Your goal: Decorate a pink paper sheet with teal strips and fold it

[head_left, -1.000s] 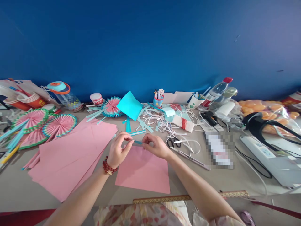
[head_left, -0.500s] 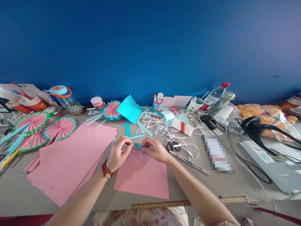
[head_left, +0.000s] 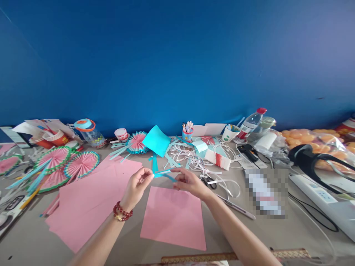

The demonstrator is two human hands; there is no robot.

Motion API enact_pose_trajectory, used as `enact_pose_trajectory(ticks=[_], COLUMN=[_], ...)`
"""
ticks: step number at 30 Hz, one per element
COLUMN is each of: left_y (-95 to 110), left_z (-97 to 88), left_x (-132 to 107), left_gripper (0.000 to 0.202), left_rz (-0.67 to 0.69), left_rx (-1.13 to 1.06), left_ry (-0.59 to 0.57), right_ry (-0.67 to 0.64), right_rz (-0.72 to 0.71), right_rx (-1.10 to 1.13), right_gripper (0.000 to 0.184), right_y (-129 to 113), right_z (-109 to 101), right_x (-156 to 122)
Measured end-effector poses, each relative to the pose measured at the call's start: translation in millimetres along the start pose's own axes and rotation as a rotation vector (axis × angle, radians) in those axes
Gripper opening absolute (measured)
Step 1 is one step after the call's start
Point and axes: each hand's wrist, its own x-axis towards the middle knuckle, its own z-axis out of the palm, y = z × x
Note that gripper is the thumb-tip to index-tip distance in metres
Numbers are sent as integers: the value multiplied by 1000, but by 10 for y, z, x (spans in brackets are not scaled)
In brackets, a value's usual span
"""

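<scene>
My left hand (head_left: 138, 186), wearing a red bead bracelet, pinches one end of a narrow blue paper strip (head_left: 169, 177) between thumb and fingertips. At the strip's other end is my right hand (head_left: 192, 183), its thumb and fingers bent around that end. The strip bows slightly between the hands. Just below them a pink square sheet (head_left: 174, 218) lies flat on the table. Behind the fingers, a light blue strip with a white streak (head_left: 164, 172) shows partly.
Pink sheets (head_left: 91, 199) are stacked at left, beside pleated paper fans (head_left: 81, 163). A blue square (head_left: 156, 141), scissors (head_left: 208, 182), a pink utility knife (head_left: 240, 210), a bottle (head_left: 251, 123) and white paper scraps (head_left: 185, 153) lie farther back and right.
The view has tilted up and shifted left. My hands have moved a little apart, and more of the blue strip shows between them. My right fingers are more spread.
</scene>
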Motion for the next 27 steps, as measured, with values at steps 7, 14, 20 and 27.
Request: enact_pose_trajectory(ticks=[7, 14, 20, 27], left_y=[61, -136, -245, -276], left_z=[-180, -130, -24, 89], left_x=[-158, -406, -549, -537], left_gripper=[30, 30, 20, 12], left_rz=[-134, -234, -202, -42], left_rx=[-22, -35, 71, 270], left_ry=[24, -9, -35, 21], right_ry=[261, 506, 607, 621], right_rz=[82, 118, 130, 75], right_rx=[158, 125, -209, -584], right_gripper=[35, 34, 22, 20], right_y=[-41, 245, 320, 307], right_z=[112, 372, 455, 461], right_x=[-260, -621, -809, -759])
